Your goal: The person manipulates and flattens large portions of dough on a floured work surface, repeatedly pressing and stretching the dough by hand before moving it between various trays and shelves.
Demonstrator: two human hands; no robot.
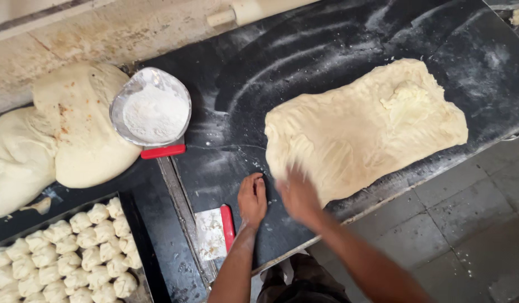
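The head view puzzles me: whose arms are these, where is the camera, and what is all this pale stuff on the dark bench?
The camera sits on a person's head, looking down at their own bare arms. The left hand rests flat on the floured black worktop. The right hand, blurred, touches the near edge of a big flattened dough sheet. Neither hand holds anything. A red-handled scraper lies beside the left hand. Further left are a metal bowl of flour, large dough mounds and a tray of small dough balls.
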